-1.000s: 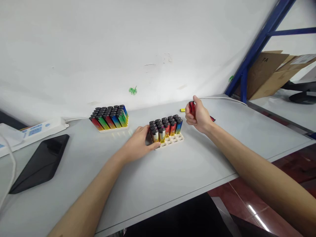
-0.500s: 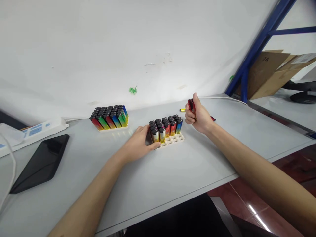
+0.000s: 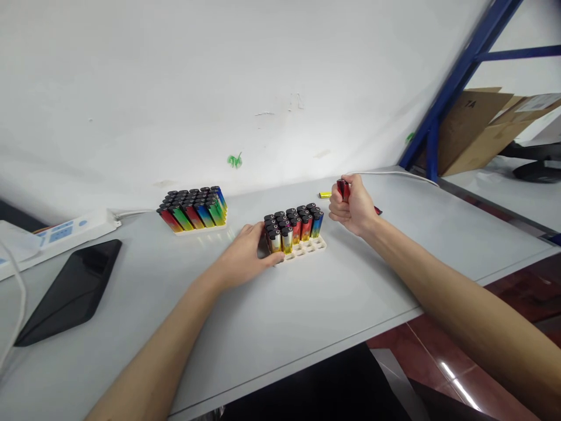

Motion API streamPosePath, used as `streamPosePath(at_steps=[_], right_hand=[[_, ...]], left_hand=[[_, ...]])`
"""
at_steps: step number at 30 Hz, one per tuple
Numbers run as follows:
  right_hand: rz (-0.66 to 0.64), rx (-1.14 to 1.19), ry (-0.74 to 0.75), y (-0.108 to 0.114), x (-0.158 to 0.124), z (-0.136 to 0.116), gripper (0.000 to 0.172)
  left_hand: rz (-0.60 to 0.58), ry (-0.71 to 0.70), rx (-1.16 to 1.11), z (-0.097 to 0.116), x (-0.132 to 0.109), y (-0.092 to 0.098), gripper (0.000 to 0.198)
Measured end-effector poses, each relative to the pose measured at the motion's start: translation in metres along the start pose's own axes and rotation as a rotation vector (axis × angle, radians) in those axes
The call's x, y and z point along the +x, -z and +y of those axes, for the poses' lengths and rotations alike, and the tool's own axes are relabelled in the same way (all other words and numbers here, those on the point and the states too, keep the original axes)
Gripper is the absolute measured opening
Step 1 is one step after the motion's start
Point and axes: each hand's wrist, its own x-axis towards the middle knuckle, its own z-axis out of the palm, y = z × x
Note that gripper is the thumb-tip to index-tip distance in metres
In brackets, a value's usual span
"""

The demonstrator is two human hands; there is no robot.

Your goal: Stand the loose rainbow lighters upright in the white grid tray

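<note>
My right hand (image 3: 356, 206) is raised over the right of the table, closed around a red lighter (image 3: 343, 188) whose upper part shows above the fist. The left hand (image 3: 250, 255) grips the left end of a white lighter tray (image 3: 312, 247), thumb at the front corner and fingers along the far side. Upright lighters (image 3: 295, 227) with black tops fill the tray's rear and left holes; several front holes are bare. A yellow lighter (image 3: 325, 195) lies behind the right hand. Part of another red and black item (image 3: 378, 210) shows behind the right wrist.
A second tray (image 3: 202, 230) packed with colourful lighters stands at the back left by the wall. Further left are a black phone (image 3: 72, 292) and a white power strip (image 3: 65, 234) with cables. A blue frame (image 3: 432, 146) and cardboard boxes (image 3: 475, 128) stand at the right.
My right thumb has come down from pointing up and now lies folded over the top of the fist by the red lighter. The left hand and the tray stay in place.
</note>
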Motion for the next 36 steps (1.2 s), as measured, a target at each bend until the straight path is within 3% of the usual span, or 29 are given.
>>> streamPosePath(at_steps=[25, 31, 36], right_hand=[[0.044, -0.065, 0.021, -0.013, -0.008, -0.002, 0.051], [-0.062, -0.102, 0.100, -0.012, -0.011, -0.009, 0.051], [-0.127, -0.179, 0.235, -0.007, -0.019, -0.021, 0.033]], left_hand=[[-0.020, 0.001, 0.026, 0.003, -0.001, 0.002, 0.056], [-0.020, -0.002, 0.036, 0.004, 0.000, 0.002, 0.055], [-0.022, 0.006, 0.026, 0.002, 0.000, 0.001, 0.053]])
